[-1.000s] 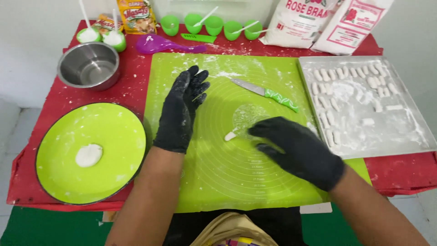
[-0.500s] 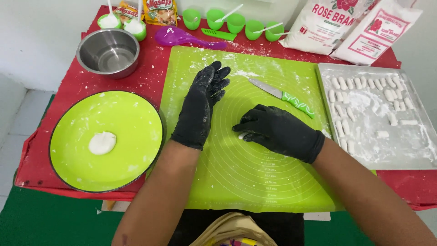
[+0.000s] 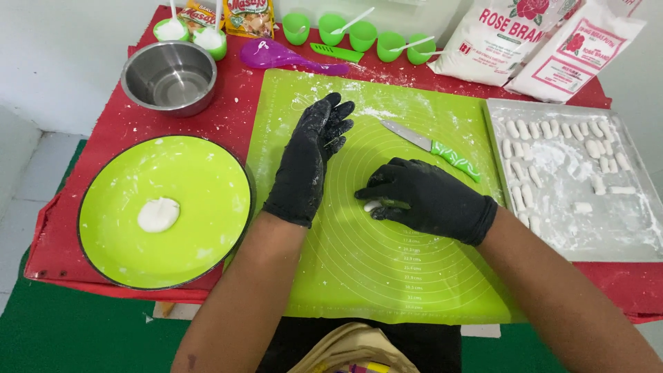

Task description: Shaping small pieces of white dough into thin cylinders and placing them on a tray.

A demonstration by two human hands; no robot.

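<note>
While my right hand [image 3: 431, 199] lies curled over the small white dough piece [image 3: 373, 206] near the middle of the green silicone mat [image 3: 387, 276], fingers closed loosely about it, my left hand [image 3: 311, 155] rests flat and open on the mat well apart. I judge the risks small but real: too much pressure could smear the soft piece onto my floured glove, and the green-handled knife [image 3: 431, 146] just beyond my knuckles could catch a careless sweep.
</note>
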